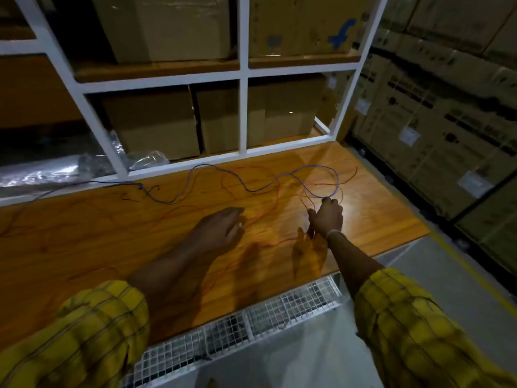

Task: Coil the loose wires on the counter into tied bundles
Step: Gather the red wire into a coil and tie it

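A long purple wire (223,171) snakes across the back of the wooden counter (84,242) and curls into a loop (334,175) at the right. Thin red wires (275,204) lie tangled over the middle of the counter. My right hand (327,218) grips the bottom of the purple loop together with some red strands, fingers curled around them. My left hand (223,229) hovers palm down over the red wires at the centre, fingers loosely bent; whether it pinches a strand is unclear.
A white shelf frame (243,113) with cardboard boxes (156,127) stands behind the counter. Crumpled clear plastic (92,163) lies at the back left. A wire-mesh panel (251,323) runs below the front edge. Stacked cartons (436,119) line the right aisle.
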Motion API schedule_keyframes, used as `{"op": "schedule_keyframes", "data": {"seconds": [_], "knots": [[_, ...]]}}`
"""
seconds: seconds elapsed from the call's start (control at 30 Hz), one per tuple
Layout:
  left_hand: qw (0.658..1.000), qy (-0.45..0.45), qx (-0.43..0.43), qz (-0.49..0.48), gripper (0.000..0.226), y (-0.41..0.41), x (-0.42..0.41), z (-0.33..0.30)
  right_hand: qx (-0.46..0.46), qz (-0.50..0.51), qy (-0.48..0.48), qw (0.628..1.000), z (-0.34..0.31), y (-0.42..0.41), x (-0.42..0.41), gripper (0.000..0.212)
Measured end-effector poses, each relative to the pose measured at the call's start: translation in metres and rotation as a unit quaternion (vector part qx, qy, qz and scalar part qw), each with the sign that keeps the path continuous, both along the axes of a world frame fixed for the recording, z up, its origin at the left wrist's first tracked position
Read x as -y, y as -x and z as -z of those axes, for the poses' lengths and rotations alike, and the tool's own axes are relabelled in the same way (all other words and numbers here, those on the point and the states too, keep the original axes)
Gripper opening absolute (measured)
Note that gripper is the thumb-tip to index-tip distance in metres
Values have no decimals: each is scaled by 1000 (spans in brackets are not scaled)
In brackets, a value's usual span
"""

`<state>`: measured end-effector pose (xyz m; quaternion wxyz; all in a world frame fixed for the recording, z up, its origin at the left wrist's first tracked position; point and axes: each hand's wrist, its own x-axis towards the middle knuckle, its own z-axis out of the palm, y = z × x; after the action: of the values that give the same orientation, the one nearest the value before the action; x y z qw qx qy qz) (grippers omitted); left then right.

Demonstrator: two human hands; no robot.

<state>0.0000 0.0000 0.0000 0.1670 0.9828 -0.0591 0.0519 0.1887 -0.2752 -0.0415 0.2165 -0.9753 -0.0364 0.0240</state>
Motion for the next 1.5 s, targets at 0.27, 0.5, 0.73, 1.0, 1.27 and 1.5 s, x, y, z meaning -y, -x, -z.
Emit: {"op": "schedule_keyframes", "data": {"seconds": [0.27, 0.5, 0.73, 1.0, 1.27, 1.5], "knots": [[998, 1, 44, 45, 39, -17, 18, 8, -63, 38, -137, 988, 7, -2, -7, 31], [996, 2, 47, 73, 40, -53, 44, 11, -59, 10, -206, 977, 3, 9, 17, 27], [992, 15, 35, 122, 53, -109, 79, 10, -28, -24, -264, 964, -46, 24, 49, 24], [977, 181, 31, 107, 10, -120, 102, 4, -90, -7, -391, 916, -94, 38, 57, 27], [941, 332, -31, 48, 23, -127, 51, -19, -30, 114, -495, 861, -112, 8, 68, 30], [936, 342, -56, 66, 27, -119, -4, -19, 40, 214, -461, 860, -107, -11, 73, 27]]}}
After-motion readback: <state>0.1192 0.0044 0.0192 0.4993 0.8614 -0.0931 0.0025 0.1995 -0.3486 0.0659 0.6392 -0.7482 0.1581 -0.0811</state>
